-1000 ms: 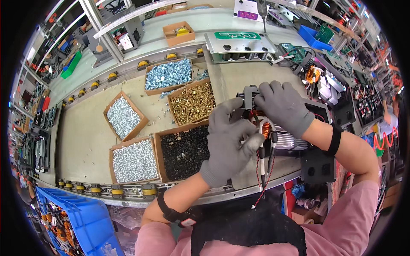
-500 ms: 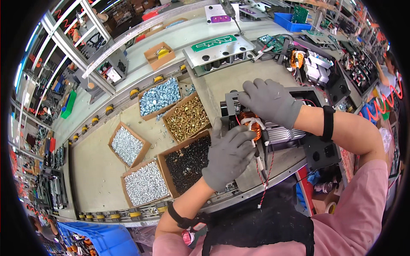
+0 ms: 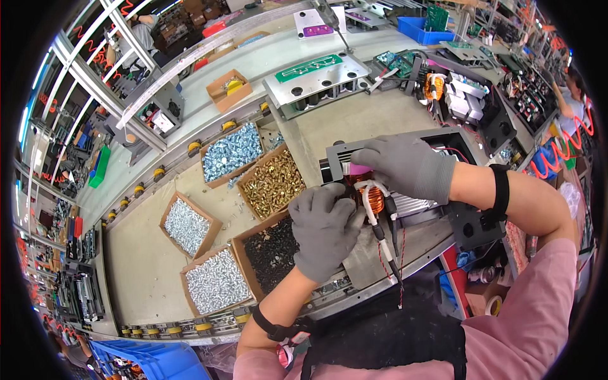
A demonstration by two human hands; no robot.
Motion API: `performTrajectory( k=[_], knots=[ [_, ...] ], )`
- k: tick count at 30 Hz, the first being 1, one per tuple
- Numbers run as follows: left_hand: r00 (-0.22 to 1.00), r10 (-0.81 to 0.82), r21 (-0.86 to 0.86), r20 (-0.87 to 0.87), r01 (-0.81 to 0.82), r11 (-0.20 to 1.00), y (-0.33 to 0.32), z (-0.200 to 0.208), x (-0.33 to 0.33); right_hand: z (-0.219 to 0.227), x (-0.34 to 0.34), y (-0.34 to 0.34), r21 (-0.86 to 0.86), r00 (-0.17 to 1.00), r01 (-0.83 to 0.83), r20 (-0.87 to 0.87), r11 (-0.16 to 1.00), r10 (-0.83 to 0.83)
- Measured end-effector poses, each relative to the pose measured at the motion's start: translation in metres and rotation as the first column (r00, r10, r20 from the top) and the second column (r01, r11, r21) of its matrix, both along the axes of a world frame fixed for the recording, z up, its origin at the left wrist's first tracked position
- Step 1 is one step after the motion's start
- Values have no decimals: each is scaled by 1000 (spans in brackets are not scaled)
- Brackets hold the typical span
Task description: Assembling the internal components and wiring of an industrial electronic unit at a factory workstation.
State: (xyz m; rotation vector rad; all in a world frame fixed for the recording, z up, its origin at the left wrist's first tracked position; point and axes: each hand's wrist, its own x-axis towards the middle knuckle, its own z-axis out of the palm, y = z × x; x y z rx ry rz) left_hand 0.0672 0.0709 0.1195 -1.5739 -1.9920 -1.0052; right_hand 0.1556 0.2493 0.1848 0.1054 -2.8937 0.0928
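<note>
Beside the left fingers [image 3: 344, 208] sits an orange coil [image 3: 376, 201].

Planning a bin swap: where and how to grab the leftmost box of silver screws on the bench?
I'd grip the box by its near-left and far-right walls, coming down from above. They're opposite and have no neighbouring box against them. It's open-topped and loaded with loose screws, so probably keep it level.
</note>
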Motion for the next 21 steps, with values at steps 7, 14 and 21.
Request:
performTrajectory(
  k=[7, 14, 21],
  knots=[
    [913, -76, 190, 401, -2, 982, -8, 38, -14, 0, 4, 1, 428, 976, -216, 98, 878, 192],
    [936, -162, -442, -311, 9, 897, 39, 47, -33, -5, 37, -27, 555, 960, -275, 108, 785, 259],
    [942, -334, -451, -34, 284, 846, 58, 45, -47, 3, 47, -41, 310, 924, -380, 178, 871, 340]
  ],
)
